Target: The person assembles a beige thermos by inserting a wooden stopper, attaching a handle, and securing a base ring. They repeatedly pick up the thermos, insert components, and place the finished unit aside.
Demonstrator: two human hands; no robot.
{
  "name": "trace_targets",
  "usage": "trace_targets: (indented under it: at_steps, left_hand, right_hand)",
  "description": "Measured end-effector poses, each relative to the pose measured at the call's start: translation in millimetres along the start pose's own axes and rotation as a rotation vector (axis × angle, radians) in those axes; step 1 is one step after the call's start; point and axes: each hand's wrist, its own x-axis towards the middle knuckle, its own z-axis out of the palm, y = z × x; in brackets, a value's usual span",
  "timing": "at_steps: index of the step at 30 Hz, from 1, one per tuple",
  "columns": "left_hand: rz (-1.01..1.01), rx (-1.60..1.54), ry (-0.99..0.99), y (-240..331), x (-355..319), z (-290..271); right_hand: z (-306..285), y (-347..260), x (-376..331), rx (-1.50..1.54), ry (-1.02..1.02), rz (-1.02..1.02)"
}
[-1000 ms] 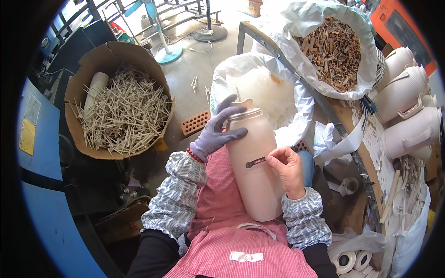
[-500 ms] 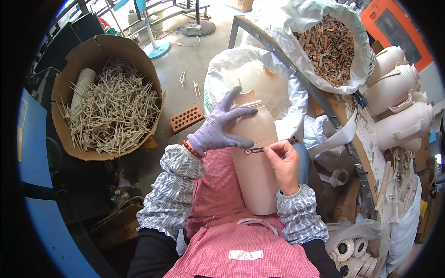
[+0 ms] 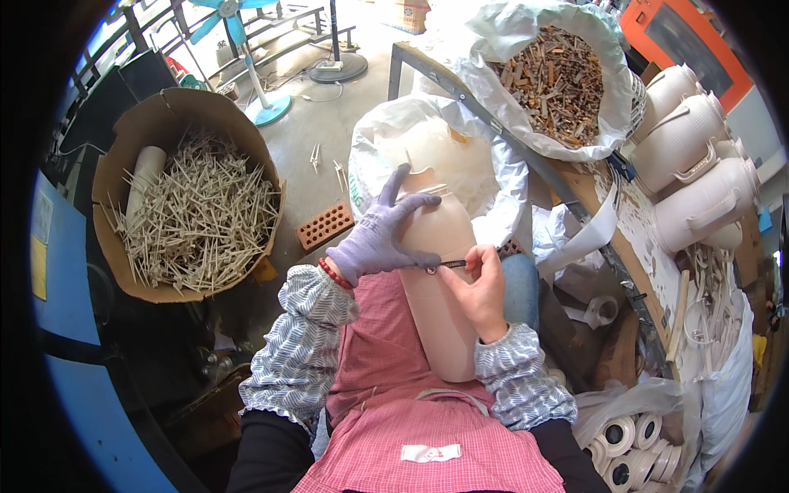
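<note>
While a pale pink flask [image 3: 440, 333] leans against the person's pink apron [image 3: 374, 345], the gloved left hand [image 3: 374, 242] has its grip wrapped over its shoulder; the right hand's [image 3: 481, 292] grip pinches a dark strip [image 3: 452, 264] against its side. Beyond sits a white sack [image 3: 511, 177]; leftward, a carton [image 3: 209, 115] of pale sticks [image 3: 205, 226].

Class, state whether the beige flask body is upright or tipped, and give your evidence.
Tipped: the flask body shows its long side, base toward the pink apron, spout pointing away.
</note>
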Motion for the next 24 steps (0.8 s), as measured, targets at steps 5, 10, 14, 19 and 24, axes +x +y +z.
trace_targets:
  at_steps: [5,10,14,19,24]
  left_hand:
    - [-0.32,-0.627,0.088,13,-6,-13]
    - [-0.351,-0.948,0.252,34,-33,-38]
    - [-0.229,-0.676,0.344,74,-58,-62]
    - [0.002,0.252,0.405,148,-55,-144]
    - [-0.116,0.539,0.3,132,-56,-169]
  right_hand:
    - [-3,36,4,0.328,0.102,0.192]
    - [-11,110,16,0.644,-0.434,0.383]
    - [-18,51,25,0.881,-0.54,0.362]
    - [-11,-60,18,0.776,-0.092,0.035]
    - [22,-58,10,0.643,-0.379,-0.405]
